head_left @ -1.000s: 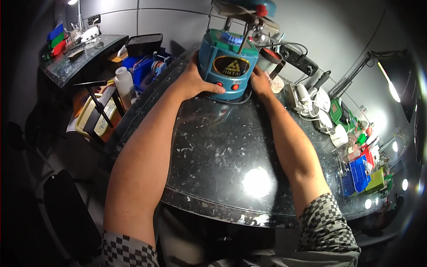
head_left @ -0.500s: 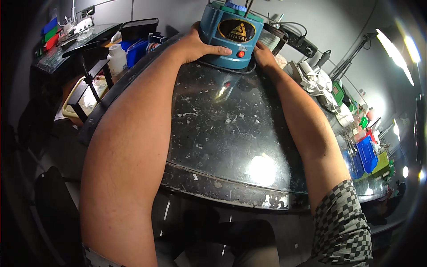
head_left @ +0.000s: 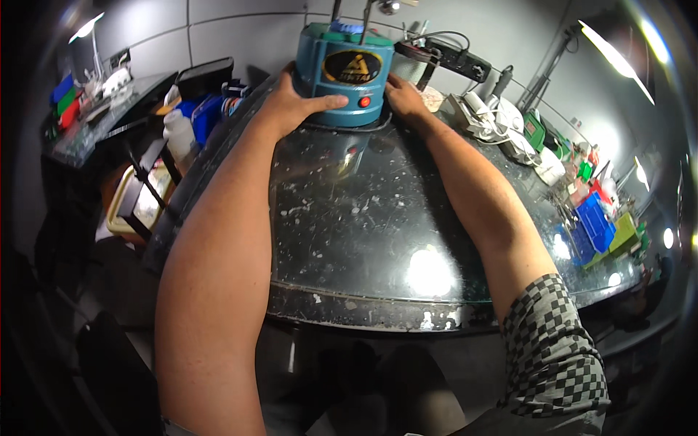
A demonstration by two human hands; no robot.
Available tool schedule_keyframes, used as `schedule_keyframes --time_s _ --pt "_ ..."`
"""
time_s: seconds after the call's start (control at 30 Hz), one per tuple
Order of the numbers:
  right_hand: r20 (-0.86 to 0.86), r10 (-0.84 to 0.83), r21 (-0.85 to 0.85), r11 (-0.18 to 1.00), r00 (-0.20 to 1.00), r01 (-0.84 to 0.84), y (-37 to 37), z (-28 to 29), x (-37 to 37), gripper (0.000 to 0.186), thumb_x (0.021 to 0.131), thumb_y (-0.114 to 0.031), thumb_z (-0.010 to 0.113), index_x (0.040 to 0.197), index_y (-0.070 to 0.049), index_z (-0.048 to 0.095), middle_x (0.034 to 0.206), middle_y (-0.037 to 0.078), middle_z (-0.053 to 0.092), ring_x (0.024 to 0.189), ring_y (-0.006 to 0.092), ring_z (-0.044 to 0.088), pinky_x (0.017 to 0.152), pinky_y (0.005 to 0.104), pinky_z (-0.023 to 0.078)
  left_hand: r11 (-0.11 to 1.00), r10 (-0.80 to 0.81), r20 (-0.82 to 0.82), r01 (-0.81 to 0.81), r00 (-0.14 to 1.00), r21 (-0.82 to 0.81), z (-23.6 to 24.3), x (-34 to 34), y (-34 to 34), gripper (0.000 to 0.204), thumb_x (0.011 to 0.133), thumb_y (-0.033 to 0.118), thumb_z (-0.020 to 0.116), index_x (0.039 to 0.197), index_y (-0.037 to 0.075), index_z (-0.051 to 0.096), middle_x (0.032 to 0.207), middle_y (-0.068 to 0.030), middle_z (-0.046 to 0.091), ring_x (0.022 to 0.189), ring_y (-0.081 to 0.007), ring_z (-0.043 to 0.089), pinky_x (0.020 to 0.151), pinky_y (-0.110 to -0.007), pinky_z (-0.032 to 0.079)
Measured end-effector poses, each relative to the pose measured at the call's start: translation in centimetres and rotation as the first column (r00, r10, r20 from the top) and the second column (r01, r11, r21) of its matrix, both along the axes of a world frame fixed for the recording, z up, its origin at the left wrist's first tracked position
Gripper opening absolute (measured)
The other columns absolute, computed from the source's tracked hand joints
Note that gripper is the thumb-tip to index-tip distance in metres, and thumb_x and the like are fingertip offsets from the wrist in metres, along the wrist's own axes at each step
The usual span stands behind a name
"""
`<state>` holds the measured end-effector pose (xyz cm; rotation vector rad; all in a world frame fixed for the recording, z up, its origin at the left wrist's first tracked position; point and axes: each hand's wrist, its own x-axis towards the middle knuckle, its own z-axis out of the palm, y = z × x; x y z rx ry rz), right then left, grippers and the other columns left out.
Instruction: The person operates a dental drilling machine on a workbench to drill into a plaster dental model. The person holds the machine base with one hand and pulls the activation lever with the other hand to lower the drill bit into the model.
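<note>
Gripping two-handed, spread wide around the teal bench-top machine [head_left: 347, 81], with the left hand [head_left: 291, 109] wrapped round its left side, thumb [head_left: 331, 102] across the front near the red button [head_left: 364, 102], and with the right hand [head_left: 407, 100] against its right flank, fingertips hidden. Set toward the back of the black bench [head_left: 349, 225]. Probably heavy, stiff and slick-painted; best held low on both sides, clear of the slim rods [head_left: 366, 25]

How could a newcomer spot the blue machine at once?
At the black tabletop's far end, the blue machine stands between the left hand and right hand. Its oval badge and red button distinguish it from the dark power strip to its right.
</note>
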<state>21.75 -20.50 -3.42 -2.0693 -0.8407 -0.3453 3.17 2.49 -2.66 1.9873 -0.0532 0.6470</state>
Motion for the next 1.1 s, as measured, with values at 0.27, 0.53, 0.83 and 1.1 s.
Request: schedule_keyframes --time_s 0.27,0.53,0.83,1.1 --pt "-0.067 -0.028 0.098 0.995 0.997 0.034 0.6 0.0 -1.1 0.053 0.095 -0.030 0.058 0.138 0.001 0.052 0.124 0.024 0.065 0.117 0.0345 0.063 0.102 0.0383 0.046 0.999 -0.015 -0.068 0.013 0.998 -0.039 3.6 -4.1 -2.8 0.117 0.059 0.036 0.094 0.149 -0.004 0.030 0.142 -0.0235 0.048 0.132 -0.0320 0.049 0.111 -0.040 0.039" --pt "-0.056 -0.053 0.036 0.998 0.997 0.055 1.1 0.0 -1.3 0.054 0.098 -0.034 0.054 0.138 0.000 0.049 0.126 0.027 0.062 0.121 0.0394 0.059 0.104 0.0423 0.044 0.997 -0.008 -0.069 0.003 0.998 -0.077 2.4 -3.2 -2.1 0.114 0.066 0.040 0.091 0.151 -0.002 0.028 0.144 -0.0242 0.046 0.135 -0.0322 0.046 0.113 -0.041 0.036" --pt "-0.148 0.006 0.046 0.999 0.989 0.001 0.7 0.5 -0.8 0.058 0.097 -0.035 0.054 0.142 0.000 0.045 0.132 0.028 0.058 0.126 0.0396 0.055 0.107 0.0437 0.042 0.994 -0.083 -0.083 0.076 0.993 -0.082 2.0 -2.8 -2.0 0.103 0.074 0.032 0.088 0.151 0.003 0.026 0.146 -0.0164 0.044 0.139 -0.0276 0.038 0.117 -0.039 0.027" --pt "-0.135 -0.038 -0.043 0.999 0.990 0.032 1.1 0.8 -1.6 0.052 0.100 -0.036 0.047 0.135 0.001 0.050 0.135 0.026 0.056 0.128 0.0395 0.053 0.108 0.0454 0.041 1.000 -0.001 -0.063 0.002 0.998 0.016 1.5 -2.5 -1.4 0.115 0.063 0.034 0.093 0.151 0.000 0.027 0.142 -0.0186 0.047 0.133 -0.0294 0.045 0.112 -0.040 0.036"
